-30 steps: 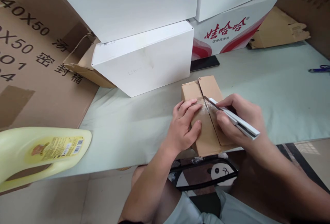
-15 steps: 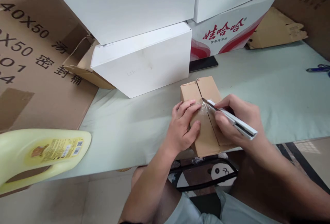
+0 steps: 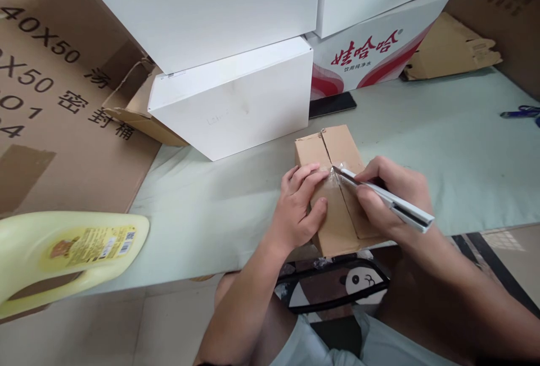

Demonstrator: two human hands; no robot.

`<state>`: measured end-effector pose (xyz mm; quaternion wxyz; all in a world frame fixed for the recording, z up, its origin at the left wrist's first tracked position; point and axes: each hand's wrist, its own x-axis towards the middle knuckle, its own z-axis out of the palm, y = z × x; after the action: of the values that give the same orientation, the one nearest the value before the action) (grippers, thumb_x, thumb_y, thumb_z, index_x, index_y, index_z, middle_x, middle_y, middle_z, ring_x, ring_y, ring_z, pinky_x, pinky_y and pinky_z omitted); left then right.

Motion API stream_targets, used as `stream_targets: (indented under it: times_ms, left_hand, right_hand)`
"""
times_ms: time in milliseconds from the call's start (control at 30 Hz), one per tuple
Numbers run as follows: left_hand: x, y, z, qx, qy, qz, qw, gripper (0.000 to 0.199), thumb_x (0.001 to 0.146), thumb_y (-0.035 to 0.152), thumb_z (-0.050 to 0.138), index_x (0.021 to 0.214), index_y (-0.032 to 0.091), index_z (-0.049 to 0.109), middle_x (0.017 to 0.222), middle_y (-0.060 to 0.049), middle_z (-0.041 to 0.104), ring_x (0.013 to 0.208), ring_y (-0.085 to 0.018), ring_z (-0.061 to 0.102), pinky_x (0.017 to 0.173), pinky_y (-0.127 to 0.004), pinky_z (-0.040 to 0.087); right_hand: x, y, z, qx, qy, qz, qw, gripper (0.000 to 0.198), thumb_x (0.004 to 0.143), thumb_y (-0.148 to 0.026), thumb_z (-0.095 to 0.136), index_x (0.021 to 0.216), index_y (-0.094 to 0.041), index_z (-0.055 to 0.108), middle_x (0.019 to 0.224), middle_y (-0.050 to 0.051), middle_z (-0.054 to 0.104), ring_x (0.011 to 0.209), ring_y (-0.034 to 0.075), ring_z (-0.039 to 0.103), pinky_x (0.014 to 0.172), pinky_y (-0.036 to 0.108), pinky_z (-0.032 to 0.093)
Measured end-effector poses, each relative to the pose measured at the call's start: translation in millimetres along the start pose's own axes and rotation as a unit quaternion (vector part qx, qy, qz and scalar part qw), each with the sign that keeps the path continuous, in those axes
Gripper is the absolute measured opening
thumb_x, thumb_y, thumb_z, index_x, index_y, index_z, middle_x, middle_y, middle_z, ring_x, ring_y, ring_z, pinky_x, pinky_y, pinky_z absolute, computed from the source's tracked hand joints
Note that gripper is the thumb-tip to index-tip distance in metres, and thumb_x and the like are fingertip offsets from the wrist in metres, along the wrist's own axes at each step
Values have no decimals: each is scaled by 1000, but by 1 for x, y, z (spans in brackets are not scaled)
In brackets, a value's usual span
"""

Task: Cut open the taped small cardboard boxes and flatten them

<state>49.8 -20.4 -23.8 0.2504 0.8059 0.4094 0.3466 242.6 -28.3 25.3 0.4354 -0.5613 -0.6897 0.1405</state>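
The left hand (image 3: 297, 208) rests on the box (image 3: 335, 217), its fingers slightly spread over the left flap and its thumb apart from them. The right hand (image 3: 407, 183) pinches the knife (image 3: 390, 199) between thumb and forefinger, handle sloping back over the palm. The box sits on the cloth (image 3: 202, 203), between and beneath both hands. The blade tip meets the centre seam at the clear tape (image 3: 332, 177), just beside the left fingertips. Beyond the hands lie the phone (image 3: 333, 105) and the white carton (image 3: 236, 113); the yellow bottle (image 3: 99, 251) lies well left of the left hand.
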Motion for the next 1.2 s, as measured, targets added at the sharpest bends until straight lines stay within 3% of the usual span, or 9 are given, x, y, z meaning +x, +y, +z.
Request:
stream_targets:
  times_ms: [1200]
  left_hand:
    - [1,-3,1,-19,10,17,1000,40,103,36,44,139,22,56,147,-13,62,143,-27,52,126,-46,30]
  right_hand:
    - [-4,4,-1,17,-9,-4,1000,10,70,-17,51,69,-27,47,53,-4,53,46,14,44,46,31,32]
